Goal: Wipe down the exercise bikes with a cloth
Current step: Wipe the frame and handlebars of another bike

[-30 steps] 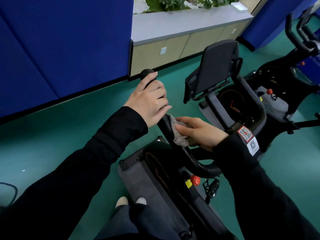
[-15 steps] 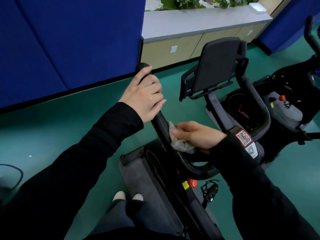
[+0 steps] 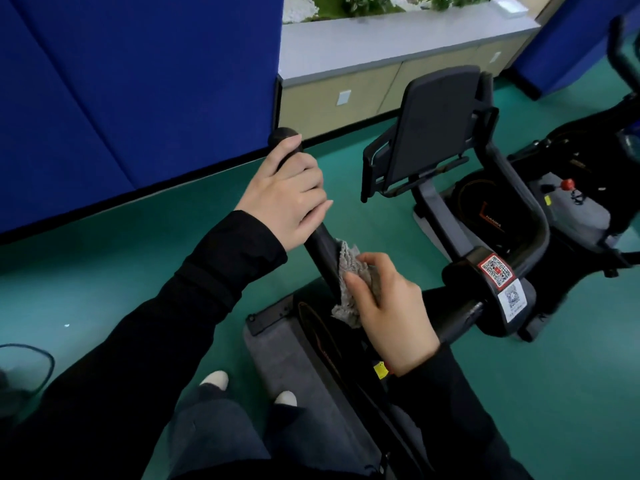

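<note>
1. A person stands over a black and grey exercise bike [image 3: 294,358] on the green floor [image 3: 121,271].
2. The left hand [image 3: 287,199] holds the top end of the bike's black curved handlebar [image 3: 320,242]. Its fingers are curled round the bar, close together.
3. The right hand [image 3: 391,317] is just below the left one. Its thumb and fingers pinch a shaggy grey cloth [image 3: 348,271] and press it against the bar. The cloth is bunched up, and a loose bit hangs down under the hand.
4. I think this is the wiping step, on the left arm of the handlebar. I cannot tell how much of the bike is already clean.
5. Next, the cloth should slide along the bar and round the bend, pressed on firmly. The left hand covers the top end, so it will need to move off before that part can be wiped.
6. On the middle of the handlebar is a square code sticker with a red edge [image 3: 496,270]. Under it is a white sticker [image 3: 512,299] with another code and some words too small to read.
7. A second bike [image 3: 460,192] stands close by on the right. Its black cover has orange letters that may say "HANMA", but I am not sure.
8. A little yellow sticker [image 3: 380,370] sits by the right wrist. I cannot read it.
</note>
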### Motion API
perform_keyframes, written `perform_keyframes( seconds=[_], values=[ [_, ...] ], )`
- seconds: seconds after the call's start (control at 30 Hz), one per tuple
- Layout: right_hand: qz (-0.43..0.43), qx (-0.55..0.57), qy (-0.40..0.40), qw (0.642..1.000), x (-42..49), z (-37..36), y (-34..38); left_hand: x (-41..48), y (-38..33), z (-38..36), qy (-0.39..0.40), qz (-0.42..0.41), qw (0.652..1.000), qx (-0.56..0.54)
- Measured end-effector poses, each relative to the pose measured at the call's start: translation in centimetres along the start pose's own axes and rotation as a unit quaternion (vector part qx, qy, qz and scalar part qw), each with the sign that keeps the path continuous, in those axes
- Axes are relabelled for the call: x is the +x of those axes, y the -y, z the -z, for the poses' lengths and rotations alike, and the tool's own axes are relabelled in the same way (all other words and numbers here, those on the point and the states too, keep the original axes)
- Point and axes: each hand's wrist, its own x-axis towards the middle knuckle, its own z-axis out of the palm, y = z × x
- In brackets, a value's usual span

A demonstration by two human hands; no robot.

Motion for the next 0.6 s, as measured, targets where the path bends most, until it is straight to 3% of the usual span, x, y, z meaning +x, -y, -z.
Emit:
perform_keyframes(
  seconds=[0.17, 0.37, 0.6],
  values=[
    [-0.042, -0.034, -0.105, 0.993, -1.0, -1.6, 1.6, -0.1, 0.6, -0.2, -0.014, -0.030, 0.999, 0.003],
    [-0.093, -0.083, -0.253, 0.959, -2.0, -3.7, 3.3, 0.0, 0.9, -0.1, -0.021, -0.061, 0.998, -0.015],
    [-0.186, -0.105, -0.467, 0.858, -4.3, -7.5, 4.2, 0.0, 1.6, 0.0, 0.002, -0.092, 0.995, -0.039]
  ],
)
